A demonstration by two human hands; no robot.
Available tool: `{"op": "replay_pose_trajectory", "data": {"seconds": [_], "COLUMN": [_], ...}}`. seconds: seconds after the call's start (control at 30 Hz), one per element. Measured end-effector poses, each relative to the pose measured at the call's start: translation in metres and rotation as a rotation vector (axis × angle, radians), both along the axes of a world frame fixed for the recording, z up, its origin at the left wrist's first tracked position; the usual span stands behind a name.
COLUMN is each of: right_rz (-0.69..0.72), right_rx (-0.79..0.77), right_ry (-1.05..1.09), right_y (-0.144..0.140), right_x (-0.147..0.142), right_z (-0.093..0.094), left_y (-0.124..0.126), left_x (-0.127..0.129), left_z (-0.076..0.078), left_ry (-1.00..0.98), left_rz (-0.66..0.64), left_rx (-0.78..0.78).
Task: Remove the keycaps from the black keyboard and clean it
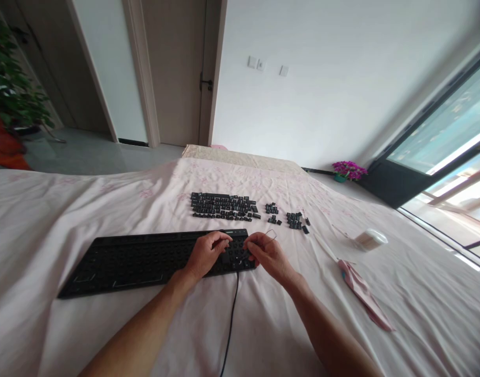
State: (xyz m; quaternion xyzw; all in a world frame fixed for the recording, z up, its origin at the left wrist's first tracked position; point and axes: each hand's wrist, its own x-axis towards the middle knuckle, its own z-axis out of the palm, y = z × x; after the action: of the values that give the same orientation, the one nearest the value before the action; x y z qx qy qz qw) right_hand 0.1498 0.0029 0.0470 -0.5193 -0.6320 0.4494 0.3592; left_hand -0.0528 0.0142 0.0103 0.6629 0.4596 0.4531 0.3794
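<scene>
While both hands work at the right end of the long black plastic keyboard (pixel 153 259), the job looks like keycap pulling, and doing it well means a straight, even lift. The keyboard lies flat on the pale pink floral bedsheet (pixel 67 209), its black cable (pixel 232 314) trailing toward the person, most of its caps already off. The left hand (pixel 206 254) presses down on the frame, fingers curled over the top edge; that steadying matters on a soft bed, since the board could rock. The right hand (pixel 269 254) pinches a thin wire loop puller (pixel 271 234) between thumb and fingers, its grip closed tight around the tool, the loop sticking up behind the knuckles. Whether the puller's tip is hooked on a cap cannot be told; the fingers hide it. Just beyond the keyboard, the removed black keycaps (pixel 224 205) sit in neat rows, with two smaller clusters (pixel 294 219) to the right. A white rounded container (pixel 371 239) and a pink folded cloth (pixel 359 290) lie well apart on the right.
</scene>
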Motion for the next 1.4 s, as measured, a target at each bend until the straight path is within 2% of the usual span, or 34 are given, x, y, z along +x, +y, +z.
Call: {"op": "replay_pose_trajectory", "data": {"seconds": [0.23, 0.43, 0.73, 0.97, 1.27, 1.4], "right_rz": [-0.078, -0.112, -0.074, -0.007, -0.132, -0.066], "right_rx": [0.037, 0.283, 0.562, 0.560, 0.678, 0.686], "right_ry": [-0.062, -0.321, -0.555, -0.666, -0.637, -0.663], "right_y": [-0.016, -0.020, -0.022, -0.007, -0.028, -0.022], "right_x": [-0.014, -0.020, -0.032, -0.043, -0.034, -0.039], "right_z": [-0.007, -0.010, -0.015, -0.012, -0.034, -0.034], "left_y": [0.000, -0.001, -0.001, 0.000, -0.001, 0.000], "left_x": [-0.001, -0.001, -0.002, -0.002, -0.003, -0.003], "left_z": [0.001, 0.002, -0.002, -0.006, -0.006, -0.008], "left_ry": [0.099, 0.125, 0.186, 0.192, 0.223, 0.232], "left_rz": [-0.022, -0.040, -0.075, -0.088, -0.092, -0.098], "left_rx": [0.087, 0.108, 0.148, 0.176, 0.185, 0.200]}}
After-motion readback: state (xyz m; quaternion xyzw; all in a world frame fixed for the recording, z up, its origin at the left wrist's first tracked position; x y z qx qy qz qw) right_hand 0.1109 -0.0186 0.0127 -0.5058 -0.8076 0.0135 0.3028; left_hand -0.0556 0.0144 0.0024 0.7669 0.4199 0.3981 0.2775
